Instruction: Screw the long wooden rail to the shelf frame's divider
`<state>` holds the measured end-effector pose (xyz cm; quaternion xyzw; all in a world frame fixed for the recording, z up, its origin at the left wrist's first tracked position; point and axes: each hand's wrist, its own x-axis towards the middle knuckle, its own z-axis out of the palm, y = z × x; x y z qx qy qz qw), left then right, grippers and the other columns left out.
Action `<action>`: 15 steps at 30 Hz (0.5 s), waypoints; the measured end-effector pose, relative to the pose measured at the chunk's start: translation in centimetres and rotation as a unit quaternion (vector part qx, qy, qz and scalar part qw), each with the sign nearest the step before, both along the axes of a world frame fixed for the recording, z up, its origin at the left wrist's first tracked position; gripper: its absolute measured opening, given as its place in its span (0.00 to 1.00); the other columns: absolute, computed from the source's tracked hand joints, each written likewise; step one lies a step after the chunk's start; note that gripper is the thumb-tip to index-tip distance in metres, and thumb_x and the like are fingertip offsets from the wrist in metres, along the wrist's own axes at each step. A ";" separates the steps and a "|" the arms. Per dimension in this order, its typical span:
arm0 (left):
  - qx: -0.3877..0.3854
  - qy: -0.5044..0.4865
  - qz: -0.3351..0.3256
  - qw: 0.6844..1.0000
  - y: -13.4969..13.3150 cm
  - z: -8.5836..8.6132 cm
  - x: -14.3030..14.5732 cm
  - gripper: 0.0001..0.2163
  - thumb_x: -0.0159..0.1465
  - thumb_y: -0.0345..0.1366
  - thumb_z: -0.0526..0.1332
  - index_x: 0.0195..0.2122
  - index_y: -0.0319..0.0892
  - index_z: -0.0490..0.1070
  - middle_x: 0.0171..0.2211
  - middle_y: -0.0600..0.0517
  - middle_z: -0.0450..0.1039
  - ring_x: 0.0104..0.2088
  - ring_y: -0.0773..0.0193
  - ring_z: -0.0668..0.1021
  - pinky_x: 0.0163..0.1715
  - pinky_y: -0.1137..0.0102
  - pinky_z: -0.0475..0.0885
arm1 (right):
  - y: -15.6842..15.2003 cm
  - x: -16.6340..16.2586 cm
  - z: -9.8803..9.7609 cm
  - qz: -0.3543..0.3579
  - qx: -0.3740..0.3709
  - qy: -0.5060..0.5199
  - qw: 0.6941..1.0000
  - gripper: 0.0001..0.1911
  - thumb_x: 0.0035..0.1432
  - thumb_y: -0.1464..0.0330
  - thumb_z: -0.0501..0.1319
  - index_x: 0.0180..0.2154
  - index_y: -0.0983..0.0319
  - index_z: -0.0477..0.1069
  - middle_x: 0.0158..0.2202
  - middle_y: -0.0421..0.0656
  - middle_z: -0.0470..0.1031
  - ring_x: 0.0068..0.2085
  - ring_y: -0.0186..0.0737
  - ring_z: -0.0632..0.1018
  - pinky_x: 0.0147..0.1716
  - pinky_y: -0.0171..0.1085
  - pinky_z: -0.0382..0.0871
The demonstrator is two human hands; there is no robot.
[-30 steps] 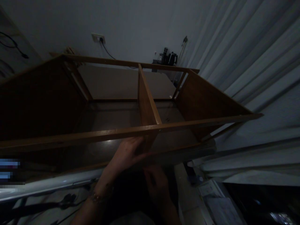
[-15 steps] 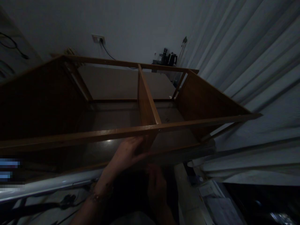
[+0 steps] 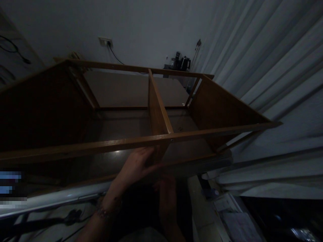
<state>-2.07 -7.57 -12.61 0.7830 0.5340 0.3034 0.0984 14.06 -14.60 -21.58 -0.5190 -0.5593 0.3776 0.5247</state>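
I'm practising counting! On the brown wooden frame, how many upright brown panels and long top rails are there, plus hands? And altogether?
Hands: 2 (left hand, right hand)
Upright brown panels: 3 (left panel, middle panel, right panel)
Long top rails: 2 (front rail, back rail)
Total: 7

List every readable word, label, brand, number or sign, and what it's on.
No text can be read.
Pixelated patch, left edge: unreadable.
Pale flat items, lower right: too dark and blurred to tell any print.
Black kettle: too small to tell.
Wooden frame: no lettering visible.
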 end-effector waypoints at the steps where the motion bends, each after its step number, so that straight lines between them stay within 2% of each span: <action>1: 0.005 -0.001 0.002 1.000 0.0 0.0 0.0 0.19 0.63 0.49 0.62 0.49 0.41 0.71 0.45 0.44 0.78 0.44 0.53 0.79 0.43 0.61 0.75 | 0.3 0.4 0.0 -0.007 0.053 -0.067 0.996 0.12 0.70 0.61 0.50 0.47 0.59 0.66 0.33 0.42 0.78 0.32 0.37 0.78 0.32 0.36 0.70; 2: 0.008 -0.001 0.003 1.000 0.0 0.0 0.0 0.19 0.63 0.49 0.62 0.49 0.41 0.71 0.45 0.44 0.78 0.44 0.53 0.79 0.43 0.60 0.75 | 0.6 0.9 0.0 -0.018 0.120 -0.141 0.983 0.12 0.69 0.61 0.51 0.45 0.59 0.68 0.35 0.44 0.79 0.34 0.38 0.79 0.33 0.36 0.69; 4: 0.008 0.003 -0.003 1.000 0.0 -0.2 0.0 0.19 0.63 0.49 0.62 0.47 0.40 0.71 0.44 0.45 0.78 0.43 0.53 0.80 0.42 0.60 0.75 | 1.2 1.8 0.3 -0.022 0.230 -0.264 0.937 0.12 0.70 0.63 0.51 0.41 0.58 0.71 0.35 0.43 0.80 0.34 0.39 0.78 0.35 0.38 0.66; 6: 0.010 0.007 -0.004 1.000 0.0 -0.4 -0.1 0.18 0.63 0.49 0.62 0.45 0.40 0.72 0.42 0.44 0.78 0.41 0.53 0.80 0.41 0.61 0.76 | 1.7 2.5 0.8 -0.024 0.288 -0.330 0.899 0.13 0.70 0.65 0.51 0.38 0.58 0.72 0.31 0.41 0.80 0.31 0.39 0.77 0.35 0.39 0.63; 7: 0.013 0.008 -0.002 1.000 0.0 -0.5 -0.1 0.18 0.62 0.49 0.62 0.45 0.40 0.72 0.42 0.44 0.78 0.41 0.53 0.80 0.40 0.61 0.76 | 1.8 2.7 1.0 -0.022 0.300 -0.344 0.889 0.13 0.71 0.66 0.51 0.37 0.58 0.73 0.30 0.40 0.80 0.30 0.39 0.76 0.35 0.40 0.61; 15: 0.002 0.010 0.007 1.000 0.0 -0.5 -0.1 0.19 0.62 0.49 0.63 0.47 0.41 0.71 0.44 0.45 0.78 0.43 0.53 0.80 0.43 0.60 0.75 | 1.7 2.1 1.8 -0.005 0.300 -0.314 0.901 0.12 0.70 0.66 0.52 0.38 0.59 0.72 0.30 0.38 0.81 0.30 0.37 0.77 0.39 0.40 0.59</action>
